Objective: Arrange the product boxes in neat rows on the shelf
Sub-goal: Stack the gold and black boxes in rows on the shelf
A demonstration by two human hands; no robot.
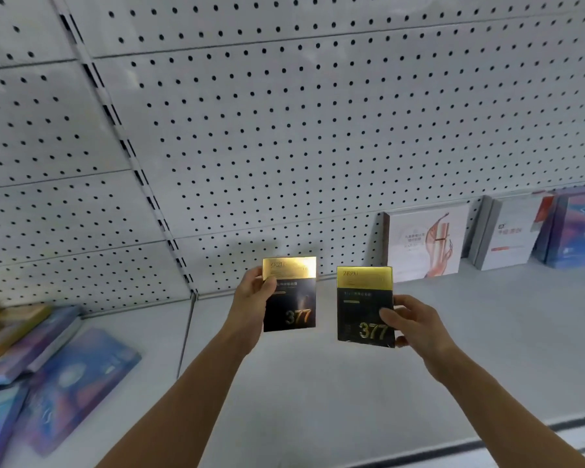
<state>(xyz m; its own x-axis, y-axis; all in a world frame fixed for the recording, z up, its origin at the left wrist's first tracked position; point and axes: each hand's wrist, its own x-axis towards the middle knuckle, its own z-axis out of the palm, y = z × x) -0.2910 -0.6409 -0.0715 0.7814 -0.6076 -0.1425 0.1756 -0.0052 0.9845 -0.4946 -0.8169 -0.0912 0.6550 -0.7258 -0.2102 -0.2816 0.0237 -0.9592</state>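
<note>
Loose boxes [58,373] lay flat at shelf [318,383] left. Left hand [250,298] gripped one black-gold box [293,300]; right hand [416,324] pinched its twin [362,302], both held upright above the shelf. Standing row [426,243] at right. Step: placing; next likely calls for setting both beside that row.

Two boxes [289,295] black w/ gold tops, gold "377"; pegboard [318,130] white w/ black dots.

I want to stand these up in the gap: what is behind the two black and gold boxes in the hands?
Behind the left-hand black and gold box and the right-hand one are the white perforated back panel and the bare white shelf. The strip directly behind each box is covered.
</note>
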